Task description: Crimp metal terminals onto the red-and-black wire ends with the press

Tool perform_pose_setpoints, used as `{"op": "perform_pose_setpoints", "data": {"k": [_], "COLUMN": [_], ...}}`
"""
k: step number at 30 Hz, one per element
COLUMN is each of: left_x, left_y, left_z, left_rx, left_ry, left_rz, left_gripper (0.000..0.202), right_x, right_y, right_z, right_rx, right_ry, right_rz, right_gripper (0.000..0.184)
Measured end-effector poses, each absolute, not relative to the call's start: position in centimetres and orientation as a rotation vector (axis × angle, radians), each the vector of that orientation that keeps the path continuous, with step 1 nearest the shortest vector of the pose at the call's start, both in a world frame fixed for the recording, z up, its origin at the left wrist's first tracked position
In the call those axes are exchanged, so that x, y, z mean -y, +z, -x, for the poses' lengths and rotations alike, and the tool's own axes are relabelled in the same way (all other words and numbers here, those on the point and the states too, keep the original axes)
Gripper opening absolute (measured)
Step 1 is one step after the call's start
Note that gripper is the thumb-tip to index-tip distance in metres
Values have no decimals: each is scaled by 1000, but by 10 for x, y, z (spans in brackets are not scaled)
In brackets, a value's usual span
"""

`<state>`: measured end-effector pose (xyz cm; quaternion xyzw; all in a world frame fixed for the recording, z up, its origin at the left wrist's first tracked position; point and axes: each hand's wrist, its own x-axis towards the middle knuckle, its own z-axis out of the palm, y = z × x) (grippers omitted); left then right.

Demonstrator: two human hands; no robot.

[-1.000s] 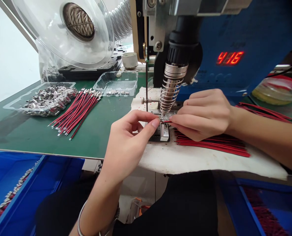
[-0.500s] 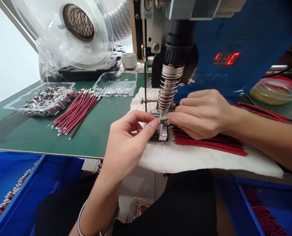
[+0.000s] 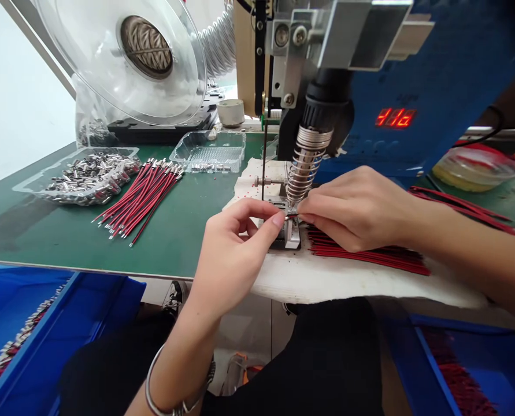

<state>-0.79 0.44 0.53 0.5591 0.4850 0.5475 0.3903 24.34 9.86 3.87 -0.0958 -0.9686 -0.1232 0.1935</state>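
Observation:
My left hand (image 3: pixel 240 242) pinches a small metal part (image 3: pixel 287 218) between thumb and forefinger, mostly hidden by the fingertips. On its other side, my right hand (image 3: pixel 348 208) is closed on a thin red-and-black wire (image 3: pixel 293 215) whose end meets the part. Both hands are at a small metal fixture (image 3: pixel 292 236), right under the spring-wrapped tip (image 3: pixel 306 159) of a soldering machine. I cannot tell whether the tip touches the wire. Below my right hand lies a row of red-and-black wires (image 3: pixel 370 260) on a white cloth (image 3: pixel 318 283).
To the left, a clear tray (image 3: pixel 36 182) holds many small metal cylinders, beside a bundle of wires with metal ends (image 3: pixel 142 199). Another clear tray (image 3: pixel 183 151) sits behind. A blue machine housing (image 3: pixel 382 69) stands at right. Blue bins (image 3: pixel 79 312) flank my lap.
The camera view has shifted slightly. My right fingers have drawn closer together around the wire, near the tip. The tip assembly looks lower relative to the fixture, and the red display digits differ.

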Motion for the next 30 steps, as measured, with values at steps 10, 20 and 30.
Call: {"op": "perform_pose_setpoints", "data": {"k": [10, 20, 30], "left_x": [-4, -4, -4], "left_y": [3, 4, 5], "left_z": [11, 9, 8], "left_rx": [-1251, -1261, -1262], "left_ry": [1382, 1415, 1412], "left_rz": [-1455, -1448, -1434], "left_gripper": [15, 12, 10], "right_x": [-99, -91, -90], "right_y": [38, 35, 29], "right_z": [-245, -242, -240], "right_rx": [2620, 2556, 2536], "right_ry": [9, 8, 42], "right_rz": [253, 316, 295], "right_gripper": [12, 18, 19]}}
